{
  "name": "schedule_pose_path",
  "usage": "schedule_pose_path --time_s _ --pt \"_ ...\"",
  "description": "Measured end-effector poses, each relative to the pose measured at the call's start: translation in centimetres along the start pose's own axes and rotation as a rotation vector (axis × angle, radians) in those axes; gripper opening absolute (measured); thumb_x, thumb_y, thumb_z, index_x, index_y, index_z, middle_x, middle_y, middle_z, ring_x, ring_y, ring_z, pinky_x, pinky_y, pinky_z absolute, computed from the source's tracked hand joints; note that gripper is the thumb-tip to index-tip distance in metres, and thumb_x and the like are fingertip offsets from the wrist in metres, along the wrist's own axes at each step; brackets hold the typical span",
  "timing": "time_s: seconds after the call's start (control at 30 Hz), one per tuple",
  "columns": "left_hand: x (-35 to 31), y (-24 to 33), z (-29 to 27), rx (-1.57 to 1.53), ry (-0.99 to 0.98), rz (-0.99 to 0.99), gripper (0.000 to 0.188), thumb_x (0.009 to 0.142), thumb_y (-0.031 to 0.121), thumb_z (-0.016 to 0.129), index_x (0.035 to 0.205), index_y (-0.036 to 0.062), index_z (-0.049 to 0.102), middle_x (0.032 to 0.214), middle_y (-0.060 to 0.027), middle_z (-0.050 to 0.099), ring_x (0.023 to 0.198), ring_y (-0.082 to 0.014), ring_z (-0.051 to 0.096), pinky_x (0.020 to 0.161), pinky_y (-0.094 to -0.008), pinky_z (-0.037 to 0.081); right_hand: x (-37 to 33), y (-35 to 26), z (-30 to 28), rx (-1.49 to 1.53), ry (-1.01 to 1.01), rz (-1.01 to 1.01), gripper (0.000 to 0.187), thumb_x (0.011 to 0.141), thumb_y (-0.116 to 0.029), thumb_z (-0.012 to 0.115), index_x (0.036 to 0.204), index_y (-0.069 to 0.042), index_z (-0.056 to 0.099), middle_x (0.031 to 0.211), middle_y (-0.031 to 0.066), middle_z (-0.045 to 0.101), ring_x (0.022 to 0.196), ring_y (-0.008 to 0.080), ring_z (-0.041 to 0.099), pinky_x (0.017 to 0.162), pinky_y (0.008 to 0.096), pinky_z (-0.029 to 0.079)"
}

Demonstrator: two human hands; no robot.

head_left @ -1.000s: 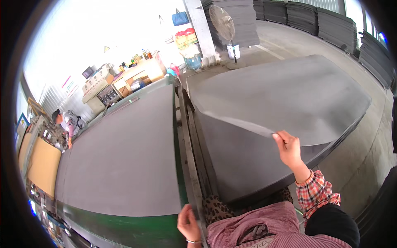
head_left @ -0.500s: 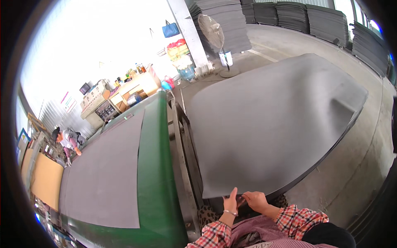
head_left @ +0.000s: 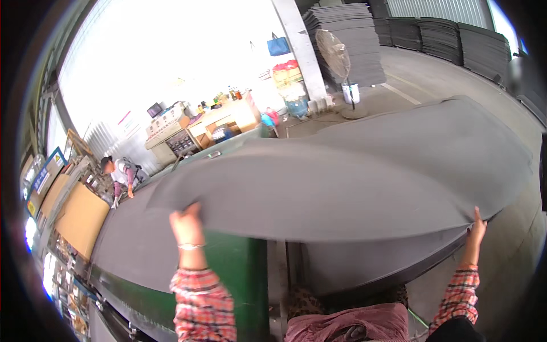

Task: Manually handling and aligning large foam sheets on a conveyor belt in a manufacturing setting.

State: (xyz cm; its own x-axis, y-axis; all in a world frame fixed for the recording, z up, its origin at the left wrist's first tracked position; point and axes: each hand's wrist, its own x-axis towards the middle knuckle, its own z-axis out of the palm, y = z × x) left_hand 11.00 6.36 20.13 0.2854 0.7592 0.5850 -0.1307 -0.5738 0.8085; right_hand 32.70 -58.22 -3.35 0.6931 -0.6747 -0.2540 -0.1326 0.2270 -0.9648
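A large grey sheet (head_left: 319, 194) is raised between my two hands, arching from the stack side across to the green belt. My left hand (head_left: 187, 228), slightly blurred, grips the sheet's near edge close to its left corner, above the belt. Far to the right, my right hand (head_left: 477, 229) pinches the same near edge. Below the raised sheet lies another grey sheet (head_left: 364, 262) on the stack. The green belt (head_left: 236, 268) carries a grey sheet (head_left: 125, 245) on its left part, partly hidden under the raised one.
At the far left a co-worker (head_left: 122, 174) reaches toward the belt, beside a tan roll (head_left: 82, 214). A control console (head_left: 168, 128) and wooden desk (head_left: 228, 119) stand behind. Further back are a standing fan (head_left: 334, 54) and tall stacks of grey sheets (head_left: 353, 45).
My hands, close together at the stack's near edge before, are now wide apart. The top sheet has lifted off the stack and its left end has swung left over the belt.
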Motion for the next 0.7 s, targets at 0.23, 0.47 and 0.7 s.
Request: schedule_pose_path --time_s 0.23,0.47,0.7 --pt "-3.4 -15.5 -32.1 -0.201 0.358 -0.525 0.039 0.083 0.024 0.055 0.115 0.0045 0.045 0.092 -0.0078 0.060 0.082 -0.0219 0.059 0.068 -0.0347 0.051 -14.3 1.0 0.7 0.577 -0.686 0.230 0.040 0.084 -0.030 0.053 0.111 0.000 0.050 0.106 0.0083 0.055 0.098 0.0195 0.052 0.084 0.0326 0.042" --pt "-27.2 -11.8 -7.9 -1.118 -0.368 -0.936 0.055 0.083 0.048 0.047 0.126 0.0147 0.037 0.129 -0.0129 0.038 0.113 -0.0297 0.044 0.092 -0.0505 0.037 -34.3 6.0 8.1 0.310 -1.253 0.510 0.039 0.090 -0.024 0.045 0.115 0.005 0.039 0.108 0.0140 0.051 0.087 0.0264 0.058 0.073 0.0414 0.050" --pt "-27.8 -10.5 -3.4 -0.819 -0.018 -1.091 0.014 0.087 0.019 0.050 0.094 0.0065 0.050 0.085 -0.0098 0.058 0.079 -0.0259 0.060 0.069 -0.0394 0.052 -35.0 12.4 8.0 0.388 -1.323 0.743 0.050 0.087 -0.033 0.050 0.123 -0.003 0.035 0.115 0.0144 0.048 0.104 0.0323 0.049 0.090 0.0510 0.039"
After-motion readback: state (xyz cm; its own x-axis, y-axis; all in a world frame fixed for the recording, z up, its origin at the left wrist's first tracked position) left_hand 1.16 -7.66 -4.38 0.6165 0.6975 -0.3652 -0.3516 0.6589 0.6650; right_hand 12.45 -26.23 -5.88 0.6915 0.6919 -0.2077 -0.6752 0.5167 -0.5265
